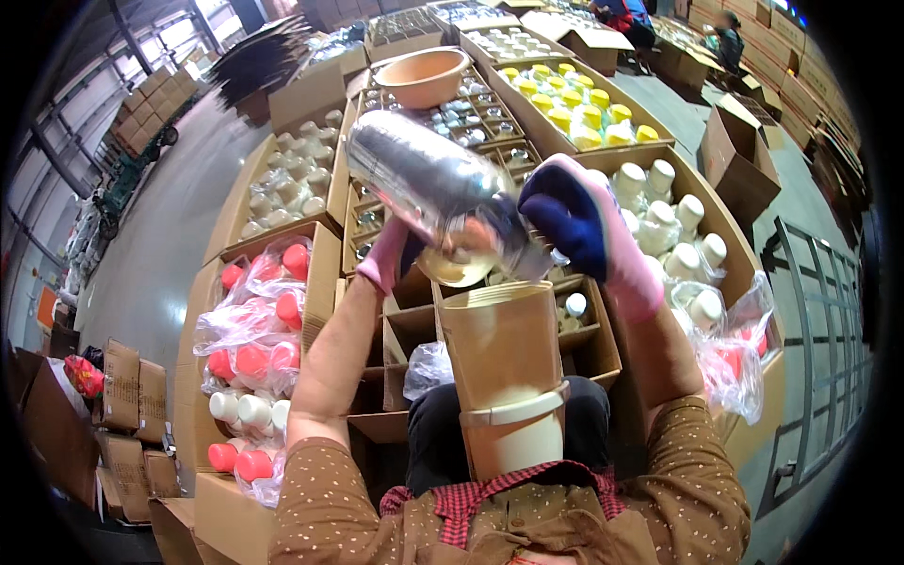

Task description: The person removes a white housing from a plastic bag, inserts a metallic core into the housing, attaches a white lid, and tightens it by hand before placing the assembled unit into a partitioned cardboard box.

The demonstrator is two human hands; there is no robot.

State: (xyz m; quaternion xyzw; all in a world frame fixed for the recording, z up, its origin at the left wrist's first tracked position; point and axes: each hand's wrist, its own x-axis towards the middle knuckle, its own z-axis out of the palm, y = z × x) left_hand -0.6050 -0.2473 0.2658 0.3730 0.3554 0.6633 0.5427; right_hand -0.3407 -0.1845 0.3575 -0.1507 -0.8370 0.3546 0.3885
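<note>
Gloved in pink and deep blue, a worker's two hands are raised near the middle of the frame. The left hand point(388, 259), left of centre, is largely hidden beyond the wrist, its fingers out of sight. The right hand point(589, 226), right of centre, bends inward, fingers blurred and curled toward the middle. The bare left forearm point(337, 363) and right forearm point(665, 363) slant up from the lower corners, both elbows bent, with dotted brown sleeves point(697, 480) pushed back at the bottom edge.
</note>
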